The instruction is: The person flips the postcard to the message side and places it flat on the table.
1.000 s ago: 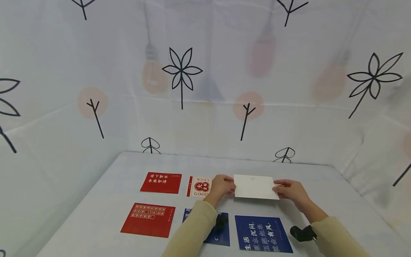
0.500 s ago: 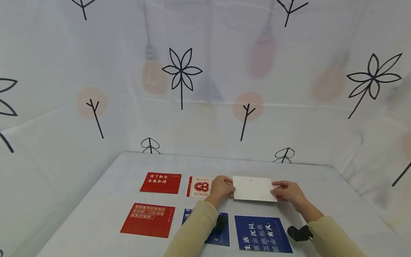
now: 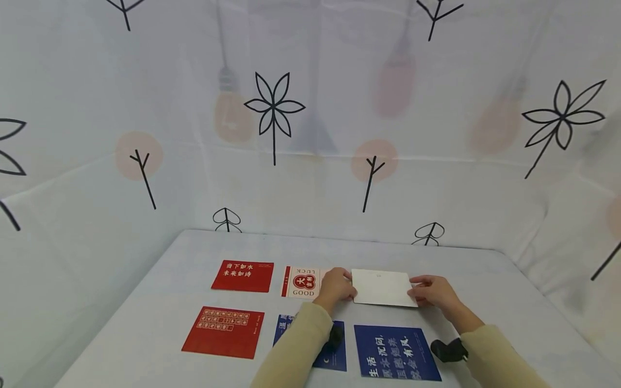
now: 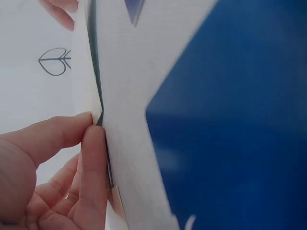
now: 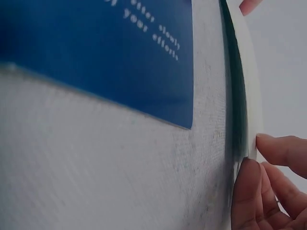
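A blank-looking white card point(image 3: 380, 288) with a tiny mark near its top edge is held low over the table, its face up. My left hand point(image 3: 336, 288) pinches its left edge between thumb and fingers. On the opposite edge, my right hand point(image 3: 436, 293) pinches it the same way. Both wrist views show the card point(image 4: 86, 72) nearly edge-on, with a dark green underside. Whether its near edge touches the table cannot be told. Just left of my left hand lies a cream and red "GOOD LUCK" card point(image 3: 301, 282), partly covered by that hand.
Two red cards point(image 3: 242, 276) lie at the left of the white table point(image 3: 145, 334). Nearer me are a blue card point(image 3: 398, 353) with white writing and another blue card point(image 3: 337, 358), partly under my left sleeve. A patterned cloth point(image 3: 310, 188) hangs behind the table.
The white card has come down and slightly toward me, shifting a little left. Both hands moved with it, keeping their hold. The other cards stay where they were.
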`<state>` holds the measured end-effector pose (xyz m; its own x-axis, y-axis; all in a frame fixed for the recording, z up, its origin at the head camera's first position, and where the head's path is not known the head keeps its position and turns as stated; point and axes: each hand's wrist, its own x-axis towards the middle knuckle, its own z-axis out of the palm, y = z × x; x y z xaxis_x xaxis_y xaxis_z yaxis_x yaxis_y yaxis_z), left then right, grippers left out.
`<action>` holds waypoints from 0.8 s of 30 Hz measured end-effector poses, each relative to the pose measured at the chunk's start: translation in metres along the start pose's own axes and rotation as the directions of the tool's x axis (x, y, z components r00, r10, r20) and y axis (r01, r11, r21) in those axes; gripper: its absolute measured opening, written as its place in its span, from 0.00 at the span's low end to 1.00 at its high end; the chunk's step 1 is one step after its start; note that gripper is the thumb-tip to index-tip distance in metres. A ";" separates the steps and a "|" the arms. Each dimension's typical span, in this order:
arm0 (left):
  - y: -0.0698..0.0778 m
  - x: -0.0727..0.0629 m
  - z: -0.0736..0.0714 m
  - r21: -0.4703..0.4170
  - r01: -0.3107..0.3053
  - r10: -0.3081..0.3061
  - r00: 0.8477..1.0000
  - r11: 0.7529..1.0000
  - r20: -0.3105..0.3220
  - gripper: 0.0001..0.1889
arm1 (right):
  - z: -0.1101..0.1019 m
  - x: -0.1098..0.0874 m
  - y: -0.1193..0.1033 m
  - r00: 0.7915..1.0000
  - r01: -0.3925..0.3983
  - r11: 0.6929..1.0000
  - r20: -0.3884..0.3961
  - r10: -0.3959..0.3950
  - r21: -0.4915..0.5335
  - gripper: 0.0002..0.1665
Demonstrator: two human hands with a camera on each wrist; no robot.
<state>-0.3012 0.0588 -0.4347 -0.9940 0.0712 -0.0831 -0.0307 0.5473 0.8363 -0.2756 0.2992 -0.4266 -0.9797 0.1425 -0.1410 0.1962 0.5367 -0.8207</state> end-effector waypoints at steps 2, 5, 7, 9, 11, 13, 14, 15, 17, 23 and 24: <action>0.002 -0.001 -0.001 0.029 -0.007 0.007 1.000 1.000 0.001 0.15 | 0.001 0.001 0.001 1.000 -0.001 1.000 0.004 0.001 -0.003 0.27; 0.004 -0.003 -0.002 0.064 -0.009 0.009 1.000 0.998 -0.002 0.15 | 0.003 0.002 0.001 1.000 -0.002 1.000 0.008 0.002 -0.016 0.27; 0.005 -0.004 -0.002 0.082 -0.010 0.010 1.000 0.997 -0.004 0.15 | 0.003 0.002 0.000 1.000 -0.003 0.999 0.012 0.004 -0.034 0.27; 0.005 -0.004 -0.003 0.103 -0.017 0.018 1.000 0.995 -0.004 0.14 | 0.003 0.002 -0.001 1.000 -0.006 0.999 0.013 0.007 -0.052 0.27; 0.005 -0.004 -0.003 0.111 -0.022 0.023 1.000 0.994 0.000 0.14 | 0.003 0.003 -0.002 1.000 -0.010 0.998 0.012 0.011 -0.069 0.27; 0.005 -0.004 -0.003 0.112 -0.028 0.028 1.000 0.993 0.003 0.14 | 0.004 0.003 -0.002 1.000 -0.012 0.997 0.011 0.013 -0.080 0.27; 0.005 -0.003 -0.003 0.112 -0.029 0.029 1.000 0.993 0.004 0.14 | 0.004 0.003 -0.002 1.000 -0.009 0.996 0.012 0.010 -0.088 0.27; 0.005 -0.003 -0.002 0.111 -0.030 0.030 1.000 0.993 0.003 0.14 | 0.004 0.004 -0.002 1.000 -0.007 0.995 0.012 0.008 -0.095 0.27; 0.004 -0.002 -0.002 0.099 -0.026 0.027 1.000 0.995 0.001 0.14 | 0.004 0.005 -0.001 1.000 -0.002 0.994 0.011 0.003 -0.107 0.27; 0.002 0.000 0.000 0.061 0.005 -0.005 1.000 0.998 0.008 0.17 | 0.005 0.009 0.002 1.000 0.000 0.988 0.013 0.002 -0.155 0.27; 0.002 0.000 0.000 0.061 0.005 -0.006 1.000 0.998 0.011 0.18 | 0.005 0.009 0.002 1.000 0.000 0.987 0.014 0.002 -0.164 0.27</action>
<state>-0.3010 0.0600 -0.4328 -0.9926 0.0767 -0.0938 -0.0295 0.5978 0.8011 -0.2841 0.2971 -0.4324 -0.9798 0.1320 -0.1501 0.1998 0.6657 -0.7190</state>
